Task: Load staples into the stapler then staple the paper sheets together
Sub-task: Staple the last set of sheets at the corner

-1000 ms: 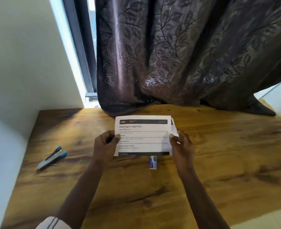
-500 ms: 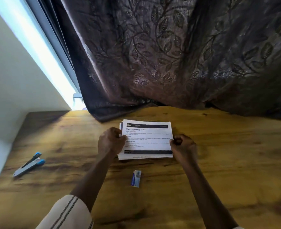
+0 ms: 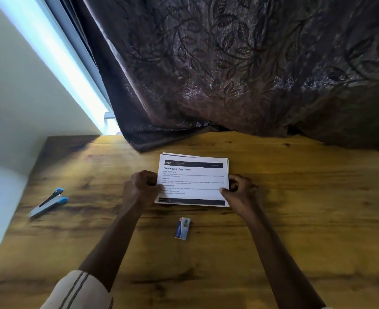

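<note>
Head view: a wooden table (image 3: 295, 230) fills the near half. A dark leaf-patterned curtain (image 3: 228, 74) hangs behind it, and its hem drapes onto the table's far edge. A bright window strip (image 3: 57, 54) runs along the far left.

The paper sheets (image 3: 193, 184) lie flat at the middle of the table. The left hand (image 3: 143, 189) has its fingers curled and its thumb pinching their left edge. The right hand (image 3: 240, 194) is curled the same way on their right edge. The stapler (image 3: 49, 202), grey with blue ends, lies well apart on the left. A small staple box (image 3: 183, 228) lies just near of the sheets, between the forearms. Nothing lies between these things and the hands.

A second ago the sheets were held tilted up off the table and covered the box's far end; now they lie down and the box is wholly clear. Half a second ago the sheets were fanned out at the left edge; now that edge is squared and only slight offsets show at the far right corner. The stapler has not moved.

The fingers under the paper are hidden. The heading reads "Place Eggs in Egg Carton", but the finer print and the box label are blurred. The sheets cannot be counted. A striped sleeve (image 3: 79, 291) is cut off at the bottom.
</note>
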